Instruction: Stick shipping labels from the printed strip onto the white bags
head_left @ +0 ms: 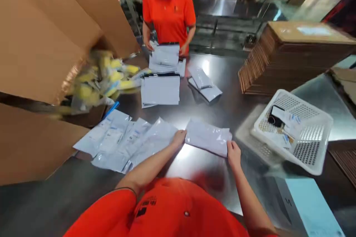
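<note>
Between my two hands, just above or on the metal table [222, 109], is a white plastic mailing bag [207, 136]. My left hand [179, 137] grips its left end with the fingers closed. At the bag's lower right corner, my right hand [233, 152] pinches the edge. Left of my left hand lie several overlapping white mailing bags [119, 140], some with printed labels. A stack of flat white bags [160, 89] lies farther off. To its right are two more white packages [204, 83], one partly on top of the other.
Across the table a person in an orange shirt [171, 11] handles white bags. An open cardboard box [36, 37] with yellow items [111, 77] stands left. A white basket [308, 118], a stack of flattened cardboard [300, 59] and a light blue box [313, 203] are on the right.
</note>
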`<state>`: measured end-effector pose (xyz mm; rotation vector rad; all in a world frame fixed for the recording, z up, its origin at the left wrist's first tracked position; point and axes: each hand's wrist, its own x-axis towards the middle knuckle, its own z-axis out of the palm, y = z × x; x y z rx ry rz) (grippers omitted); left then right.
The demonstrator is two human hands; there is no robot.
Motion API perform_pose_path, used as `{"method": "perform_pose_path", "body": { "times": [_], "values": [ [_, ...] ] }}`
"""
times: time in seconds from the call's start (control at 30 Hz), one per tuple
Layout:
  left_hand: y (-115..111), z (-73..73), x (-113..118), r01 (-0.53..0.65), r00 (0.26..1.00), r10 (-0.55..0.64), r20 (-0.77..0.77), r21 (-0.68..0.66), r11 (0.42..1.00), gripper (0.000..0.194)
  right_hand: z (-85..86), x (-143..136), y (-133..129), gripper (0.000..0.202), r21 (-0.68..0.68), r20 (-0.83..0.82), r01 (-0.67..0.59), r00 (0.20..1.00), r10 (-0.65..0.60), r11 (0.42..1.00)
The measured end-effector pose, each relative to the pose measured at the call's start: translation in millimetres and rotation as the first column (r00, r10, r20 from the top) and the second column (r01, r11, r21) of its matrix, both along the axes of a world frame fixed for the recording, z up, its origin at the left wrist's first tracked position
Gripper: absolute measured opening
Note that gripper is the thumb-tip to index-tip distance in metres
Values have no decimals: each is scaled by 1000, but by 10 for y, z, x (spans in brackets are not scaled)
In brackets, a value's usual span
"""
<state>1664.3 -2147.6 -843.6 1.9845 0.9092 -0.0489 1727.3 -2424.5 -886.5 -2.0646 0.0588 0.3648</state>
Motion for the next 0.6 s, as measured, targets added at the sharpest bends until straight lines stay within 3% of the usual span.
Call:
{"method": "perform_pose_path", "body": {
  "times": [0.07,0.17,0.23,0.3,0.37,0.43,0.5,0.53,0.6],
  "values": [
    [-85,-197,-225,-8,996,12,-86,47,999,27,-155,-16,12,45,-69,-67,-12,998,7,998],
    [-172,-245,-377,48,998,-40,-55,170,984,38,-321,-109,-9,48,-141,-105,-17,995,3,990],
    [-244,-214,-409,190,980,-199,14,242,952,45,-354,-152,-27,47,-171,-106,-10,994,-9,985],
    [-325,-229,-415,424,886,-462,35,340,839,49,-354,-157,-51,45,-204,-110,-2,994,-21,979],
    [-387,-318,-402,601,752,-658,-35,449,662,50,-320,-120,-85,41,-245,-116,3,993,-32,969],
    [-414,-449,-380,660,686,-716,-129,523,539,51,-229,-46,-95,34,-288,-103,22,993,-54,957],
    [-413,-565,-357,660,691,-704,-167,544,518,53,-71,60,-5,34,-327,1,38,999,-40,944],
    [-409,-604,-348,656,695,-699,-170,548,519,54,24,124,101,37,-345,84,-7,996,38,938],
    [-401,-639,-334,649,697,-699,-163,558,517,57,204,265,451,38,-377,229,-214,921,314,901]
  ]
}}
